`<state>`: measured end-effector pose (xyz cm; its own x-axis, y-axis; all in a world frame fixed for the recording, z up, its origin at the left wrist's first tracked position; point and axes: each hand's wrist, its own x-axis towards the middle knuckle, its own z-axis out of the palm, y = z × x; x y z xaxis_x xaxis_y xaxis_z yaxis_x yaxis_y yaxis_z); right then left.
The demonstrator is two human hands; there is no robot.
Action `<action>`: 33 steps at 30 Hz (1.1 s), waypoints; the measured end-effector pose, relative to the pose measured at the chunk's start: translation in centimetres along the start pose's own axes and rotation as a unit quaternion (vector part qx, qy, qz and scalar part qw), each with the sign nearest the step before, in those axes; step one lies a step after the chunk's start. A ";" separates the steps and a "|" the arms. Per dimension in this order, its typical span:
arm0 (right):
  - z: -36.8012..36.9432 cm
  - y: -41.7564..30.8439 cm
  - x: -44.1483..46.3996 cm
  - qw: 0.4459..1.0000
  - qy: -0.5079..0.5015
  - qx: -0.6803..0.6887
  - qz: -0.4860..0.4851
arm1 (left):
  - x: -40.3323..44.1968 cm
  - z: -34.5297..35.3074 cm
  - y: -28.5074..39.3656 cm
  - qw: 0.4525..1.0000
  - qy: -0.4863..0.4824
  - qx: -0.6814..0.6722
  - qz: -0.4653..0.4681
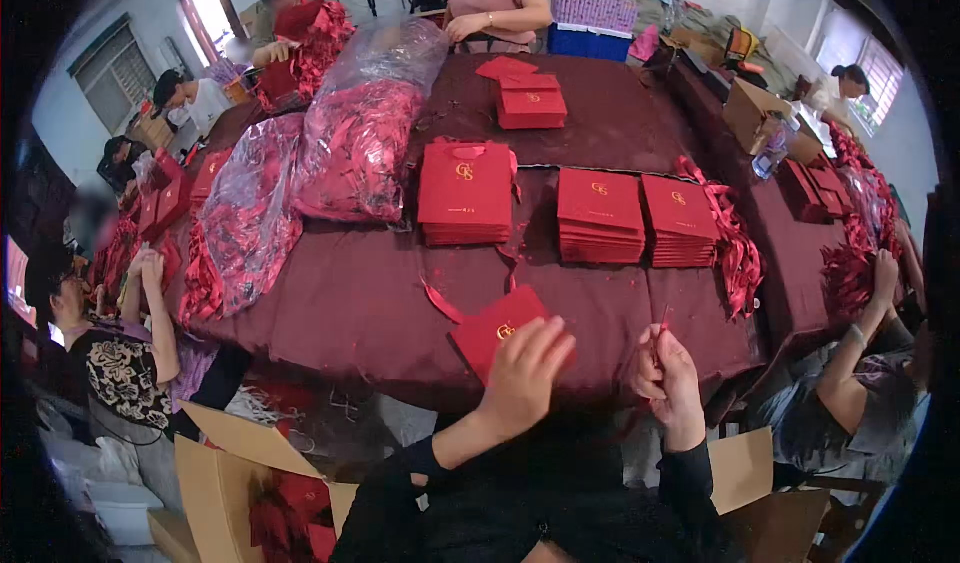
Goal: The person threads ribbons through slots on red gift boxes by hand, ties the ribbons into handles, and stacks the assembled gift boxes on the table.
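Observation:
A flat red paper bag [494, 315] with a gold logo lies near the table's front edge. Above it is my left hand [525, 368], its fingers stretched out and blurred a little; I cannot tell whether it touches the bag. Beyond the bag, a loose red ribbon [440, 301] trails on the cloth. To the right, my right hand [665, 368] is closed around a thin, slim tool [664, 317] that points up between thumb and fingers. Something dark red hangs below that hand, too small to make out.
Stacks of red bags [465, 198], [600, 218], [682, 225] stand ahead, with red ribbons [738, 253] beside the right one. Clear plastic sacks of ribbon [358, 143] lie at the left. An opened carton [225, 493] stands by my left side. Several people work around the tables.

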<state>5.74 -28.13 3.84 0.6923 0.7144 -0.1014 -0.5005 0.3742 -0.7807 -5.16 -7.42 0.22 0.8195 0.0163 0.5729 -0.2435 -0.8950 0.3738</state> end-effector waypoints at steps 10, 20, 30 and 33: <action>0.8 6.2 4.4 0.944 0.074 -0.322 -0.001 | 0.5 2.3 -6.4 0.952 -0.049 0.195 -0.230; 3.1 11.1 8.7 0.814 0.069 -0.523 -0.242 | 1.0 1.7 -7.0 0.947 -0.053 0.024 -0.317; 4.1 12.9 8.6 0.730 0.088 -0.609 -0.297 | -1.0 1.2 -9.3 0.901 -0.024 -0.225 -0.370; 4.6 12.7 9.1 0.699 0.091 -0.644 -0.298 | 0.0 0.1 -7.8 0.872 -0.001 -0.290 -0.394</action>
<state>3.31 -14.15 -4.12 0.6919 0.5273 0.4932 0.7064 -0.3534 -0.6132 -3.24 -0.51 -2.79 0.8514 0.5237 -0.0286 0.1744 -0.2313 0.9571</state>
